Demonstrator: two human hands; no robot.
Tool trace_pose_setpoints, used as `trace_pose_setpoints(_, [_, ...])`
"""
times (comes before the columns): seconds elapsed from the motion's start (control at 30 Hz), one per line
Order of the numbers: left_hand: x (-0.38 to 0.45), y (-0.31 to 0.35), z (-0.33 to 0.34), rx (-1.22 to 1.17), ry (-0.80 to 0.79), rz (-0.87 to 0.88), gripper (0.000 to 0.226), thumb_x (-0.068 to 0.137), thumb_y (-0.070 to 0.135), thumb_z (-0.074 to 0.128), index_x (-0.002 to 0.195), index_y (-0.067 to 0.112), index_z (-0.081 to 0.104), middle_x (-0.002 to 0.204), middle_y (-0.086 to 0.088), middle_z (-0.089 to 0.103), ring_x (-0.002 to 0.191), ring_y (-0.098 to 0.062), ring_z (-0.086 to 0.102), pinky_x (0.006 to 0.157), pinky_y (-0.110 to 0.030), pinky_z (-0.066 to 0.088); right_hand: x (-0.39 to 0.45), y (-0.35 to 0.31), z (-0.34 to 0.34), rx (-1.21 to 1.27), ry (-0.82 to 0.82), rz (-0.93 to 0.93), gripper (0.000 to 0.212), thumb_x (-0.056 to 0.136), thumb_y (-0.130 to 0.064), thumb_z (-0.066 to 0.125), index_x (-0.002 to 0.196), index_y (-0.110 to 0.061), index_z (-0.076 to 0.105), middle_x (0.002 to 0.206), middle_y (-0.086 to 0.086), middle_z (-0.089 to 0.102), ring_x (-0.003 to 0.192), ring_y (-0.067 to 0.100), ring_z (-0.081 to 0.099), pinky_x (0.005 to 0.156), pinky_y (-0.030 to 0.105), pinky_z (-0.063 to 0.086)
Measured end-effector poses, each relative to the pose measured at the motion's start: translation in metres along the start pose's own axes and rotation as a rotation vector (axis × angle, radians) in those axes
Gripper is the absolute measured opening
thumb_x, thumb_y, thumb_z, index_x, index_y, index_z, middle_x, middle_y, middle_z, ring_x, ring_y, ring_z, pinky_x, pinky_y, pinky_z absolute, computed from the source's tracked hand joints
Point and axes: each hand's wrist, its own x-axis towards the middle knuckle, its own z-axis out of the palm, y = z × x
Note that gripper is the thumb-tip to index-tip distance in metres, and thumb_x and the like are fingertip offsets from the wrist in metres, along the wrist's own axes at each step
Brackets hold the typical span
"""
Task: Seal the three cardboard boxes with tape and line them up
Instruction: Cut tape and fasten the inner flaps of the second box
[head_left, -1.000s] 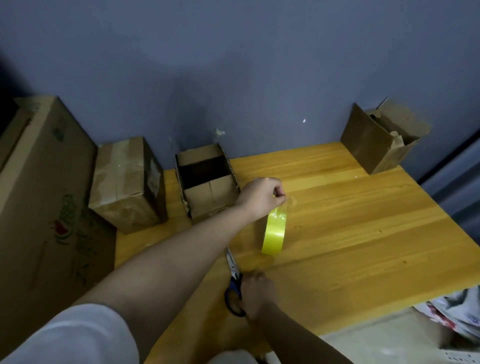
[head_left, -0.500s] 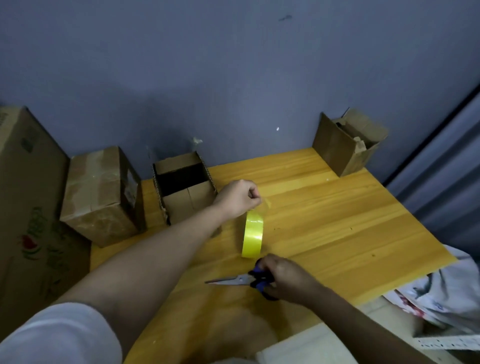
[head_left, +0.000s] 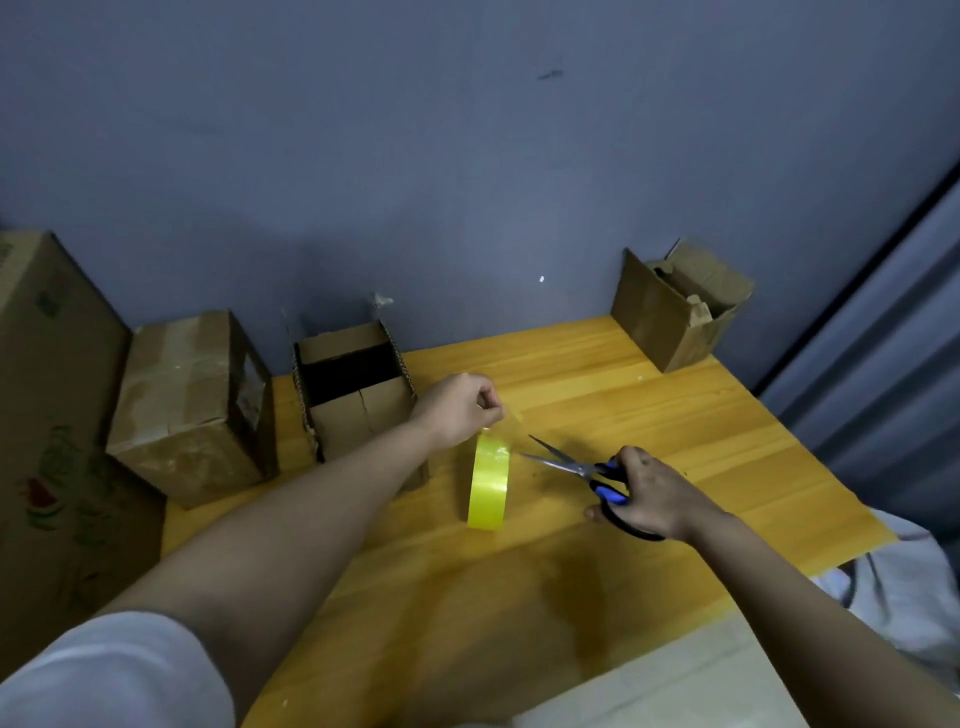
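A yellow tape roll (head_left: 487, 483) stands on edge on the wooden table (head_left: 675, 447). My left hand (head_left: 460, 408) pinches the pulled-out clear tape end just above the roll. My right hand (head_left: 641, 493) grips blue-handled scissors (head_left: 571, 465), blades apart and pointing left at the tape strip. Three cardboard boxes stand along the wall: a taped box (head_left: 189, 405) at the left, an unsealed box (head_left: 353, 384) with its top flaps apart beside my left forearm, and another unsealed box (head_left: 675, 304) at the far right corner.
A large printed carton (head_left: 47, 415) stands at the far left. The grey wall (head_left: 467, 182) backs the table. White cloth or bags (head_left: 914, 587) lie past the table's right front corner. A pale surface (head_left: 649, 691) sits below the front edge.
My right hand has picked the scissors up from the table, swung them round to the right of the roll and opened the blades toward the tape. My left hand keeps hold of the tape end.
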Motion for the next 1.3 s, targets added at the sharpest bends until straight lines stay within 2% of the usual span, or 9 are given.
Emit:
trace_pose_setpoints(0.2, [0.001,-0.002,0.000,0.011,-0.012,0.017,0.009,0.084,0.025,0.071,0.082,0.017,0.068,0.085,0.006,0.069,0.084,-0.013,0.063,0.072,-0.027,0.047,0.028,-0.012,0.001,-0.093,-0.046,-0.027,0.068,0.073,-0.065,0.067,0.114,-0.018,0.041,0.119,0.002,0.047,0.110,0.022,0.048,0.080,0.030,0.036])
trace_pose_setpoints(0.37, [-0.002,0.001,-0.002,0.011,-0.028,0.050,0.009,0.085,0.022,0.070,0.087,0.013,0.069,0.093,0.003,0.071,0.086,-0.012,0.063,0.069,-0.023,0.043,0.046,-0.022,0.004,-0.164,-0.069,-0.097,0.067,0.070,-0.067,0.067,0.109,-0.019,0.041,0.118,0.002,0.050,0.106,0.022,0.050,0.079,0.031,0.039])
trace_pose_setpoints(0.53, [-0.004,0.000,-0.003,0.014,-0.029,0.052,0.010,0.086,0.022,0.069,0.088,0.012,0.069,0.094,0.002,0.071,0.086,-0.013,0.064,0.074,-0.027,0.047,0.060,-0.028,0.003,-0.208,-0.086,-0.144,0.068,0.070,-0.066,0.067,0.113,-0.018,0.044,0.117,0.002,0.052,0.106,0.022,0.051,0.079,0.030,0.038])
trace_pose_setpoints(0.67, [-0.001,-0.005,-0.005,0.010,-0.030,0.028,0.008,0.085,0.024,0.070,0.083,0.017,0.066,0.087,0.008,0.067,0.081,-0.012,0.061,0.070,-0.026,0.044,0.067,-0.027,-0.002,-0.212,-0.066,-0.154,0.069,0.071,-0.066,0.066,0.115,-0.018,0.045,0.118,0.002,0.054,0.105,0.021,0.052,0.079,0.029,0.041])
trace_pose_setpoints(0.87, [0.000,-0.008,-0.006,0.011,-0.061,0.075,0.007,0.084,0.023,0.071,0.079,0.023,0.066,0.083,0.013,0.064,0.086,-0.012,0.064,0.080,-0.033,0.052,0.072,-0.024,-0.006,-0.242,-0.063,-0.190,0.070,0.068,-0.068,0.067,0.114,-0.019,0.045,0.116,0.001,0.054,0.104,0.021,0.052,0.085,0.033,0.046])
trace_pose_setpoints(1.1, [0.003,-0.007,-0.009,0.022,-0.092,0.098,0.004,0.086,0.023,0.069,0.085,0.020,0.067,0.095,0.006,0.070,0.090,-0.013,0.064,0.084,-0.036,0.052,0.081,-0.031,-0.006,-0.263,-0.044,-0.235,0.067,0.070,-0.066,0.067,0.113,-0.019,0.046,0.114,0.000,0.055,0.102,0.020,0.053,0.085,0.031,0.045])
trace_pose_setpoints(1.3, [0.005,-0.012,-0.012,0.014,-0.139,0.132,0.008,0.085,0.021,0.069,0.081,0.025,0.063,0.093,0.005,0.069,0.091,-0.013,0.064,0.085,-0.040,0.052,0.085,-0.031,-0.015,-0.320,-0.020,-0.272,0.068,0.071,-0.065,0.067,0.115,-0.018,0.046,0.115,0.000,0.056,0.104,0.021,0.053,0.082,0.030,0.043])
